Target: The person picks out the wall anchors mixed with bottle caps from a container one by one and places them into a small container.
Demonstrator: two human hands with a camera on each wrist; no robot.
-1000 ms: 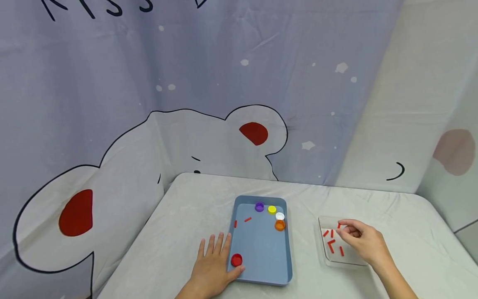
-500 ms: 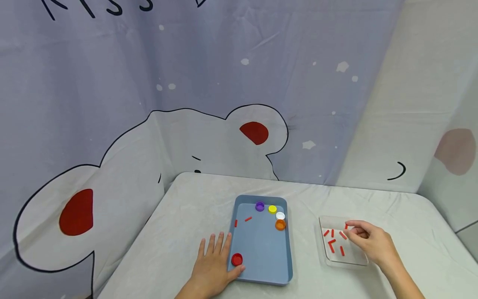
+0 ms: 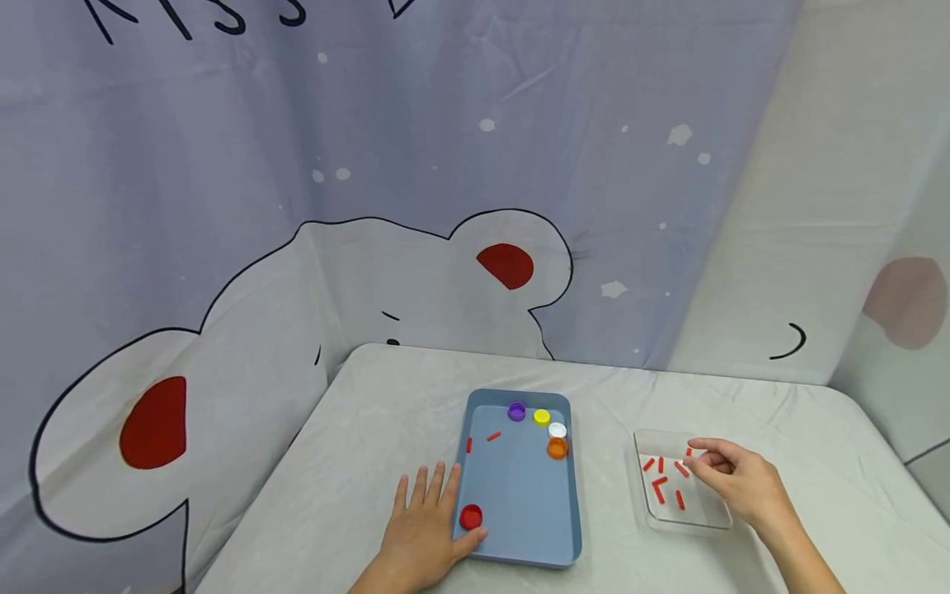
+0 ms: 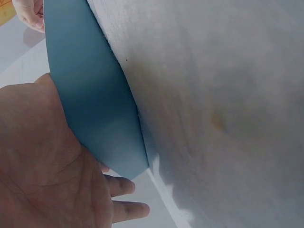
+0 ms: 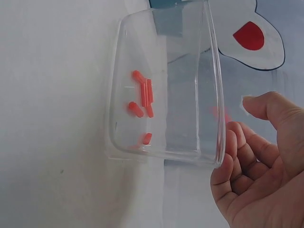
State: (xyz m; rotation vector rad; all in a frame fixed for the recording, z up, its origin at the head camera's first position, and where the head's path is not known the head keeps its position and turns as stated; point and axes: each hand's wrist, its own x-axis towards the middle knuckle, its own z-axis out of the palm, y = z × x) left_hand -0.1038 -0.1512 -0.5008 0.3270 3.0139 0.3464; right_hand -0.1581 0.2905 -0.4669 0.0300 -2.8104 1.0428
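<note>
My left hand [image 3: 423, 532] lies with fingers spread against the left side of a blue-grey tray [image 3: 527, 503], its thumb over the near rim. A red bottle cap [image 3: 471, 517] sits in the tray beside that thumb. My right hand [image 3: 742, 487] is at the clear plastic box [image 3: 698, 520], pinching a short red stick [image 3: 688, 452] between thumb and index finger. Several more red sticks [image 5: 146, 92] lie on the box floor. In the right wrist view, the box wall [image 5: 209, 85] stands in front of the fingertips, so the grip is blurred there.
Purple [image 3: 516, 412], yellow [image 3: 542, 417], white [image 3: 557, 431] and orange caps [image 3: 557, 448] stand near the tray's far right corner. Two red sticks [image 3: 493, 436] lie at its left. A white cloth [image 3: 401, 412] covers the table; a printed curtain [image 3: 416, 148] hangs behind.
My right hand has shifted slightly right within the box with the red stick, uncovering another red stick below the fingertips. The left hand and tray have stayed put.
</note>
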